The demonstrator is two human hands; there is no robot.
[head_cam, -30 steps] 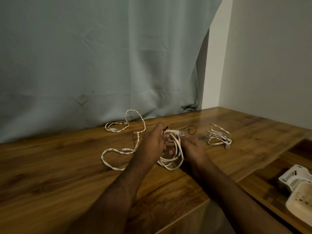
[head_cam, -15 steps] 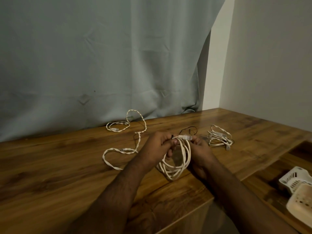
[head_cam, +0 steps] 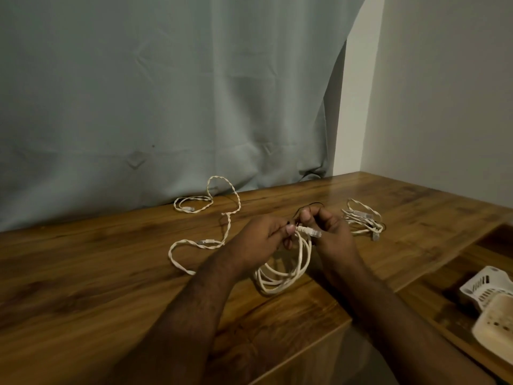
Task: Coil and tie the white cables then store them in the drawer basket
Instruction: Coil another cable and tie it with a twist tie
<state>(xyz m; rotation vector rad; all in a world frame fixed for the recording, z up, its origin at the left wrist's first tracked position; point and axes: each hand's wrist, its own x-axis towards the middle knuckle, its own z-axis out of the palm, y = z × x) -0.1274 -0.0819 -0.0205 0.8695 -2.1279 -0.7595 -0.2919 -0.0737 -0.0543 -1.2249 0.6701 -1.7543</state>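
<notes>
A coiled white cable (head_cam: pixel 280 273) hangs in loops from my hands down to the wooden table (head_cam: pixel 83 273). My left hand (head_cam: pixel 261 237) grips the top of the coil, its plug end sticking out to the right. My right hand (head_cam: pixel 330 232) pinches a thin black tie (head_cam: pixel 308 207) just above the plug. A loose twisted white cable (head_cam: pixel 222 215) lies uncoiled to the left. A bundled white cable (head_cam: pixel 361 220) rests on the table to the right. The white drawer basket (head_cam: pixel 488 290) sits in the open drawer at the lower right.
A grey-green curtain (head_cam: pixel 166 107) hangs behind the table and a plain wall (head_cam: pixel 444 93) stands at the right. A cream tray (head_cam: pixel 497 326) lies next to the basket in the drawer.
Both hands have lifted the coil slightly off the table. The right hand rose from beside the coil to the black tie at its top.
</notes>
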